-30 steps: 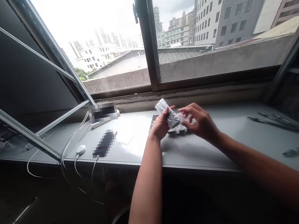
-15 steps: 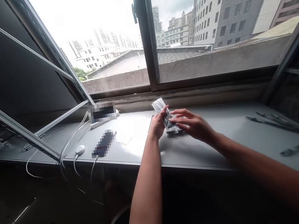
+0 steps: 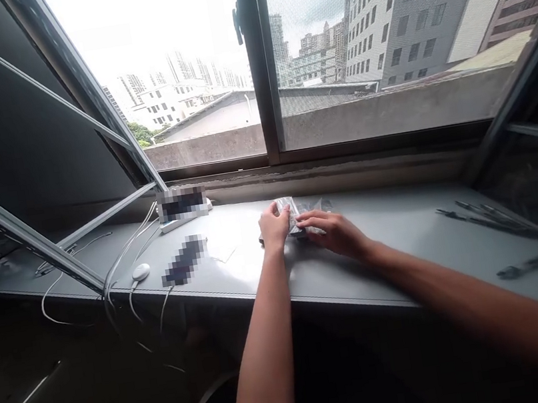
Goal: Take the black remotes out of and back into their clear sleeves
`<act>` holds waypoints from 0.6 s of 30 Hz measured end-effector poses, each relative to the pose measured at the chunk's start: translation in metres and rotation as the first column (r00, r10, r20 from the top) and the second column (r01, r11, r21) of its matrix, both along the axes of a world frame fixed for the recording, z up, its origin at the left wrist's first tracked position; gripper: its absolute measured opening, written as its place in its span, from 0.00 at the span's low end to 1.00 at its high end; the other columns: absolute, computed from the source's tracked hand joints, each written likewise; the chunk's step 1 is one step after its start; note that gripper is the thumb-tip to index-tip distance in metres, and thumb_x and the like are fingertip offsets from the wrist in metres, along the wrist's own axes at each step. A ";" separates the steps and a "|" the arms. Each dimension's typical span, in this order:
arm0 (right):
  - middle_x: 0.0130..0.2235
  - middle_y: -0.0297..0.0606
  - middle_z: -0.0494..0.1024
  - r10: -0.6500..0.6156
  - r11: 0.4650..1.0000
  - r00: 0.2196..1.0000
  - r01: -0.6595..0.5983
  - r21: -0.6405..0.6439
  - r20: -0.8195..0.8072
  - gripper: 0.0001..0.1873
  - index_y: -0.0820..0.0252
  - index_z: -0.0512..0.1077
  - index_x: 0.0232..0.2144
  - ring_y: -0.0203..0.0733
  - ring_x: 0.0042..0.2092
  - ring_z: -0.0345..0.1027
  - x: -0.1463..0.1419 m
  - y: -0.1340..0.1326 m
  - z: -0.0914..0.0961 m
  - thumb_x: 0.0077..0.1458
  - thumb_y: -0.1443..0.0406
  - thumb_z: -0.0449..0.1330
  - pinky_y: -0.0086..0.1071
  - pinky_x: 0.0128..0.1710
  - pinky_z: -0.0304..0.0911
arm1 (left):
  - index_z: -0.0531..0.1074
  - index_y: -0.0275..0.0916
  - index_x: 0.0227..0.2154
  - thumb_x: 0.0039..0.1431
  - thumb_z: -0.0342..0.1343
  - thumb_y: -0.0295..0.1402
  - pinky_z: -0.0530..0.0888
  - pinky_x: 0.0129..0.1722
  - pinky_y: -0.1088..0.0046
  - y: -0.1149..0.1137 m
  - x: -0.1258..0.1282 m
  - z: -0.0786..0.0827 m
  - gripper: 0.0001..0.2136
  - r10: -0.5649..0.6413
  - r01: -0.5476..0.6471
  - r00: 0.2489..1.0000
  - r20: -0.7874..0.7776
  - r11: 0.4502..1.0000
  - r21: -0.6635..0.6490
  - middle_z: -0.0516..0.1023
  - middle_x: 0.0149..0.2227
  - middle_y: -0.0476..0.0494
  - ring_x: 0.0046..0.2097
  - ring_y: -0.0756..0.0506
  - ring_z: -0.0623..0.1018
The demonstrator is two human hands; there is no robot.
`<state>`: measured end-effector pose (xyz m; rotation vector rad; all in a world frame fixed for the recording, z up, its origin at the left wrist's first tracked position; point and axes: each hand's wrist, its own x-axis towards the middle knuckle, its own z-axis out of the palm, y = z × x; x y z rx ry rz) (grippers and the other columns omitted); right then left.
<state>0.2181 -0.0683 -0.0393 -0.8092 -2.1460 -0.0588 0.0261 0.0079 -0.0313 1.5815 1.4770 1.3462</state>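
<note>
Low over the white tabletop (image 3: 239, 270), a small clear plastic bag (image 3: 285, 204) is pinched by my left hand (image 3: 274, 226), thumb on its near face. From the right my right hand (image 3: 337, 230) reaches in, its bent fingertips closed at the bag's right edge. A dark flat thing (image 3: 296, 232) shows in part beneath the fingers; its kind is hidden. More crumpled clear plastic (image 3: 320, 206) lies just behind my right hand.
To the left are a white power strip (image 3: 185, 220) with cables, a blurred-out phone-like thing (image 3: 184, 260) and a white round charger (image 3: 141, 272). Dark cables (image 3: 499, 221) lie on the right. Metal frame bars (image 3: 24, 224) slant at the left; a window (image 3: 263, 94) stands behind.
Both hands have lowered the plastic bag toward the table, and it now lies flatter. My right fingers have drawn closer together. Plastic behind my right hand has come into view.
</note>
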 end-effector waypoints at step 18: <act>0.56 0.43 0.85 -0.039 0.987 0.998 0.045 -0.153 0.039 0.19 0.53 0.82 0.52 0.56 0.58 0.79 -0.020 -0.001 -0.003 0.60 0.72 0.66 0.52 0.60 0.76 | 0.83 0.41 0.39 0.74 0.53 0.38 0.73 0.52 0.66 -0.007 -0.001 0.002 0.14 0.025 -0.041 0.964 -0.264 0.997 -0.058 0.87 0.45 0.34 0.50 0.38 0.84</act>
